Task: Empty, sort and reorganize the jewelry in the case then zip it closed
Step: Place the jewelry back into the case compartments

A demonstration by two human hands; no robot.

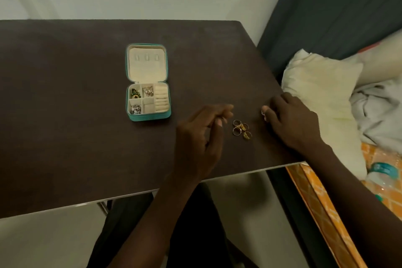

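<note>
A small teal jewelry case [130, 115] lies open on the dark table [65, 93], its cream lid flat behind it. Three of its left compartments hold jewelry: green and gold pieces [135, 93], silver pieces [148, 91] and sparkly pieces [136, 109]. The ring rolls on the case's right side are bare. Several gold rings [241, 129] lie in a cluster on the table between my hands. My left hand [202, 137] hovers just left of them, fingers loosely curled and holding nothing. My right hand [291, 124] rests to their right, its fingertips pinching a small ring [263, 112].
The table's right edge meets a bed with a cream pillow [322, 93], white crumpled cloth [378, 111] and an orange patterned sheet [380, 193]. A dark headboard [337, 17] rises behind it. The table's near edge runs just under my wrists.
</note>
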